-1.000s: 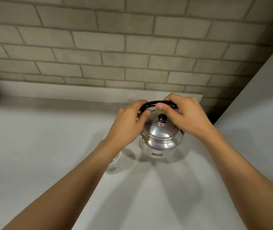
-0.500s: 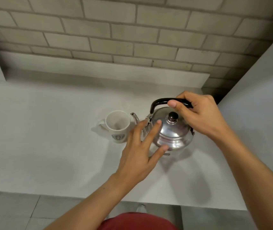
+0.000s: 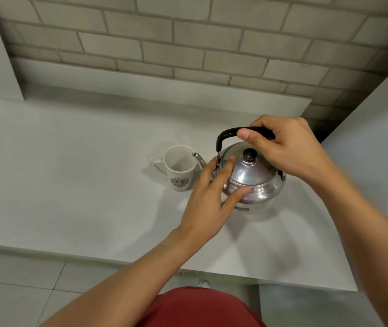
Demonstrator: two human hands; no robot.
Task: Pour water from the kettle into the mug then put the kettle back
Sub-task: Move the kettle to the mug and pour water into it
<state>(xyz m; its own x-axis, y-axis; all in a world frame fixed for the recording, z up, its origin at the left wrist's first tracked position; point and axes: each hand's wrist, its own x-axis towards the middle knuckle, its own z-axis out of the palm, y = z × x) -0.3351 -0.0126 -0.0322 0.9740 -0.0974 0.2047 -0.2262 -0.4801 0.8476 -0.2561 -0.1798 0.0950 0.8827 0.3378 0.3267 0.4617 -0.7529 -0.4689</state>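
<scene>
A shiny steel kettle point(image 3: 256, 178) with a black handle and black lid knob stands on the white counter point(image 3: 70, 185). Its thin spout points left, with the tip over the rim of a white mug point(image 3: 180, 169) that bears a green round logo. The mug stands upright just left of the kettle and looks empty. My right hand point(image 3: 287, 152) is closed around the top of the black handle. My left hand point(image 3: 211, 197) rests with spread fingers against the kettle's left side, holding nothing.
A brick wall point(image 3: 188, 43) and a low white ledge point(image 3: 164, 90) run behind the counter. A white wall panel point(image 3: 377, 138) rises at the right. The counter's front edge point(image 3: 93, 256) lies near me, with tiled floor below.
My left hand has come off the handle and now lies open against the kettle's side. The view has pulled back and tilted down, so the mug and counter edge show.
</scene>
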